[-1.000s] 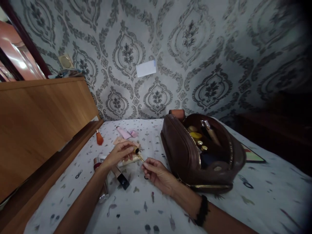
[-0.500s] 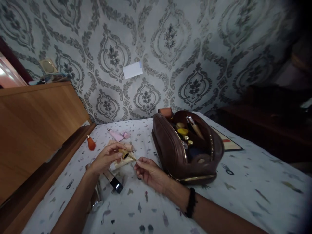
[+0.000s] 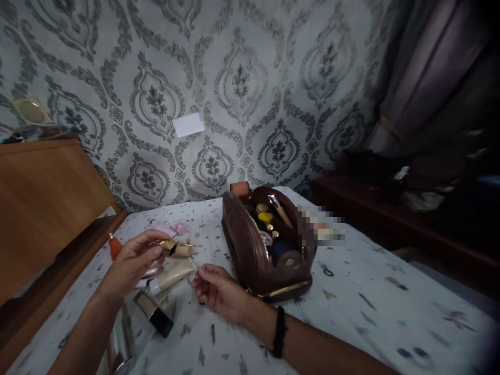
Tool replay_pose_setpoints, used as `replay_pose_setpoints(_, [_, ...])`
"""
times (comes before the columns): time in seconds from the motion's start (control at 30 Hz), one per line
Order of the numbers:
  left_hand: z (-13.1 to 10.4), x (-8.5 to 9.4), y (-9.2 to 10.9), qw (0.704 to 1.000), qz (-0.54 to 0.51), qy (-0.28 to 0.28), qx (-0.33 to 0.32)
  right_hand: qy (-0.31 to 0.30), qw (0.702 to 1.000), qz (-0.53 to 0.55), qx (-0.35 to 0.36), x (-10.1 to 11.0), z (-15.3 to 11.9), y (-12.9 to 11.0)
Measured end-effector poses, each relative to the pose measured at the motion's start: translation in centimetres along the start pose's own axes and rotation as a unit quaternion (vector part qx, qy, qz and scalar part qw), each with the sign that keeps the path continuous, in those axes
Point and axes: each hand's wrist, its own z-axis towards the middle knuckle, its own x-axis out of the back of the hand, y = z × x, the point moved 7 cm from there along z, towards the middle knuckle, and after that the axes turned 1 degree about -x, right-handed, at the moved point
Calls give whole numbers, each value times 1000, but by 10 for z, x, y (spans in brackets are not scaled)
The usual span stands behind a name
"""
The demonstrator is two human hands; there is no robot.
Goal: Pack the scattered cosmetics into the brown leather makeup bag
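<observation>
My left hand (image 3: 135, 258) pinches a small gold item (image 3: 169, 245) with a thin stem that points right; its exact kind is unclear. Lower and to the right, my right hand (image 3: 219, 291) has its fingers curled closed, and a small dark spot shows under them. Between the hands lies a cream tube (image 3: 172, 276), with a beige cylinder (image 3: 183, 251) just behind it. A foundation bottle with a black cap (image 3: 154, 315) lies nearer me, beside a shiny metallic bottle (image 3: 120, 341) partly covered by my left forearm.
A brown cosmetic bag (image 3: 244, 242) stands unzipped on the patterned sheet, holding brushes and several small containers. Pink tubes (image 3: 164, 227) and an orange bottle (image 3: 114, 246) lie at the back left. A wooden panel (image 3: 50, 198) borders the left side, with a patterned wall behind.
The view has turned to the right. My right hand has come away from the gold item's stem, while my left hand keeps hold of it.
</observation>
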Motion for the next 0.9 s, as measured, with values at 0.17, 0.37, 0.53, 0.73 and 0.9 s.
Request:
replay_pose_setpoints(0.17, [17, -35, 41, 997, -27, -28, -59, 2, 1000, 2, 8, 1, 0, 1])
replay_pose_setpoints(0.37, [39, -89, 69, 991, -54, -94, -76, -1, 1000, 1, 13, 1, -2, 0])
replay_pose_setpoints(0.53, [54, -140, 77, 980, -37, -175, -92, 4, 1000, -10, 15, 3, -1, 3])
replay_pose_setpoints(0.73, [65, -192, 82, 942, 139, -269, -143, 18, 999, -34, 8, 7, 3, 5])
replay_pose_setpoints(0.9, [76, -218, 76, 879, 346, -245, -217, 12, 999, -35, 3, 6, 2, 5])
